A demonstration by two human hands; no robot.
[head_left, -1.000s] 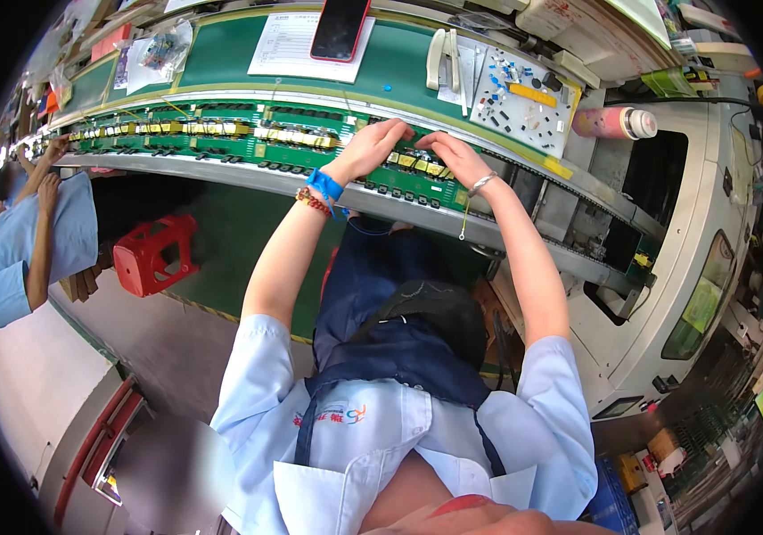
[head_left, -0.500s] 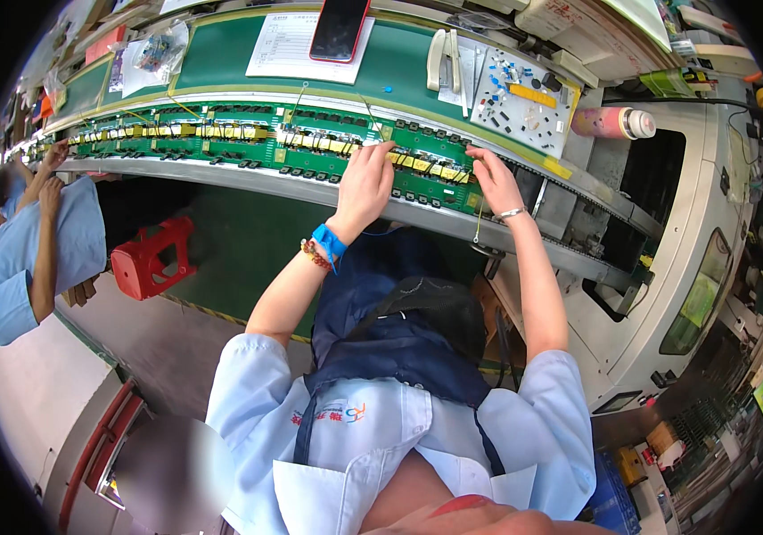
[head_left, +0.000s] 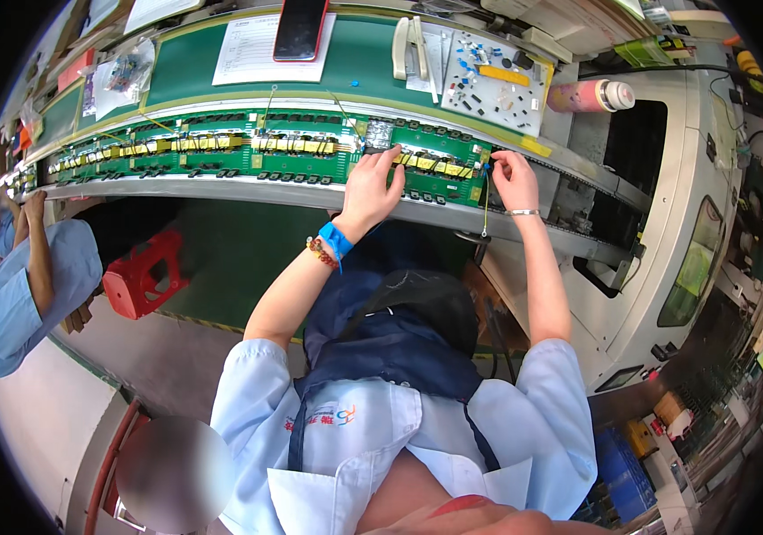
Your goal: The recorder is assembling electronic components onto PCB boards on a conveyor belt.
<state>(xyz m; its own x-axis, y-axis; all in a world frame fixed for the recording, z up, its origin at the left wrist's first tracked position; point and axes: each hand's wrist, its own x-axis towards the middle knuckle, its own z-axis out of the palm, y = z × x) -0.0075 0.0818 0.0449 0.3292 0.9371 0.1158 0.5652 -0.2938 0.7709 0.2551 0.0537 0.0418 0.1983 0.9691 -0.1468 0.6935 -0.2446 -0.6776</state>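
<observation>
The thumb and index finger of my left hand [head_left: 369,190] stand spread apart, the index fingertip reaching over the green circuit board [head_left: 410,140] just left of its row of yellow components [head_left: 444,166]. On my right hand [head_left: 514,185] the thumb and index fingertip come close together at the board's right end; a speck of blue shows there, but I cannot tell whether I am pinching it. The board lies flat between my two hands, the last on the right in a line of similar boards [head_left: 297,165] along the metal rail [head_left: 221,188]. A silvery patch [head_left: 379,134] sits on its upper left, and a thin yellow cord [head_left: 486,203] hangs beside my right fingers. I wear a blue band [head_left: 336,240] and a beaded bracelet [head_left: 320,252] on my left wrist, a silver bangle [head_left: 522,212] on my right. Beyond the rail, the green worktop [head_left: 187,67] holds a paper sheet [head_left: 243,58] with a phone [head_left: 299,31] on it, and a pale tray [head_left: 531,93] of small loose parts near a pink bottle [head_left: 578,96]. Off to my left are a red stool [head_left: 136,283] and a co-worker [head_left: 38,281] in light blue; a pale machine [head_left: 635,312] stands on my right.
</observation>
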